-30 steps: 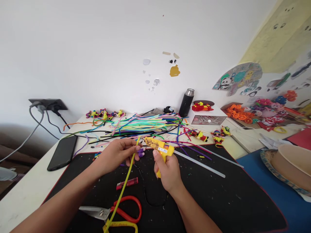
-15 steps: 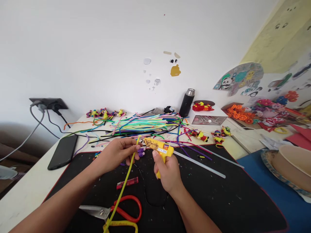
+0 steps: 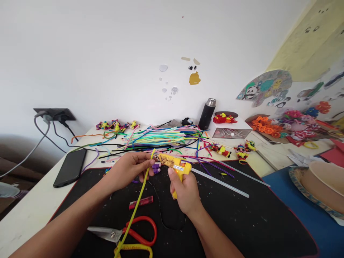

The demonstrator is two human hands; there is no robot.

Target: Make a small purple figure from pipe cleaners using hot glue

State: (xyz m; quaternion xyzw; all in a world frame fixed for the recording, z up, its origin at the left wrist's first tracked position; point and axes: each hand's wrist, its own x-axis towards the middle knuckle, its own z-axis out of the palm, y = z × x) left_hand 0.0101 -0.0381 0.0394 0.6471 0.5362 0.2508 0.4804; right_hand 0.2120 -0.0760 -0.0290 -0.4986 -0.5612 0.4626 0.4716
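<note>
A slender, bright yellow-green pipe cleaner (image 3: 139, 199) is pinched by the left hand (image 3: 131, 170) between thumb and fingers, its tip raised above them, its long, slightly bowed length trailed below. A yellow glue gun (image 3: 168, 161), stained brown toward its front, is clasped in the right hand's (image 3: 186, 191) curled fingers. Scissors (image 3: 113, 235) are seen below the left fingers.

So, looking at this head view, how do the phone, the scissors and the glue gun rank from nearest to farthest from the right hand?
1. Glue gun: gripped in the right hand.
2. Scissors: on the black mat, left of that hand.
3. Phone: far left, on the pale table.
</note>
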